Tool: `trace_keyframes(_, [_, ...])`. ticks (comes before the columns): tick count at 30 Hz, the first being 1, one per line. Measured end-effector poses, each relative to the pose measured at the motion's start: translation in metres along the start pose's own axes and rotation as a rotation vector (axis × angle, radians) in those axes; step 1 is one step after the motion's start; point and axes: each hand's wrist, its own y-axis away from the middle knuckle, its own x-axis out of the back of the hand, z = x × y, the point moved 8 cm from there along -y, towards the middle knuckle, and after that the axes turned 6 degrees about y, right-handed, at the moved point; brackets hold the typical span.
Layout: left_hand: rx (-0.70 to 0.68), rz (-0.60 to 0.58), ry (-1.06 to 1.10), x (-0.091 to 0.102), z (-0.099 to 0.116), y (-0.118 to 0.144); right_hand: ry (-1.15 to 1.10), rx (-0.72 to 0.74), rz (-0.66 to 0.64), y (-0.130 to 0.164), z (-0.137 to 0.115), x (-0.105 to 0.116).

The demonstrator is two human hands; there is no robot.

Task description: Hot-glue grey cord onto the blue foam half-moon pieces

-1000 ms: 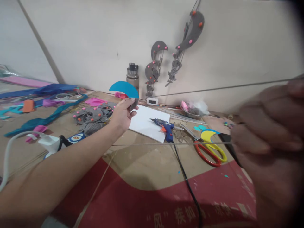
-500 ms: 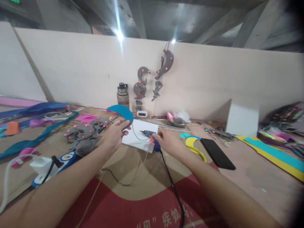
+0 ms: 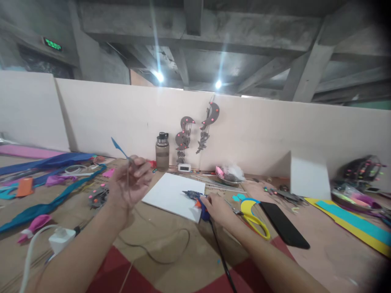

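My left hand (image 3: 130, 185) is raised above the table, its fingers pinching a blue crescent-shaped piece (image 3: 119, 147) now turned almost edge-on. A thin grey cord (image 3: 152, 258) trails from around that hand down over the cardboard. My right hand (image 3: 216, 209) is closed on the blue handle of a hot glue gun (image 3: 194, 195). The glue gun's dark nozzle points left over a white board (image 3: 172, 195), and its black cable (image 3: 218, 250) runs toward me. Beside my right wrist lie yellow-handled scissors (image 3: 256, 226) and a yellow and blue crescent (image 3: 249, 205).
A black phone (image 3: 284, 225) lies at the right. Behind the board stand a bottle (image 3: 162, 152), a small white clock (image 3: 184, 167) and a bowl (image 3: 230, 177). Grey crescent garlands (image 3: 210, 114) hang on the partition. Coloured strips (image 3: 55, 199) and a white charger (image 3: 62, 239) are at the left.
My left hand has moved left and up, tilting the blue crescent from broadside to edge-on. The head view has risen. My right hand stays on the glue gun.
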Motion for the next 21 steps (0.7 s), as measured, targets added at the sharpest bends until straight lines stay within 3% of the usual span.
trace_keyframes(4, [0.151,0.192,-0.303,0.037,-0.041,0.004,0.07,-0.022,-0.014,0.005,0.001,-0.018])
trace_keyframes(8, [0.261,0.256,-0.602,0.081,-0.084,0.015,0.042,-0.096,-0.067,0.004,0.008,-0.027])
trace_keyframes(12, [0.223,0.325,-0.725,0.116,-0.099,0.024,-0.15,-0.178,-0.092,-0.004,0.018,-0.025])
trace_keyframes(15, [0.227,0.366,-0.747,0.128,-0.102,0.029,-0.229,-0.206,-0.11,-0.007,0.023,-0.024])
trace_keyframes(21, [0.249,0.371,-0.786,0.126,-0.103,0.03,-0.347,-0.224,-0.072,-0.008,0.023,-0.023])
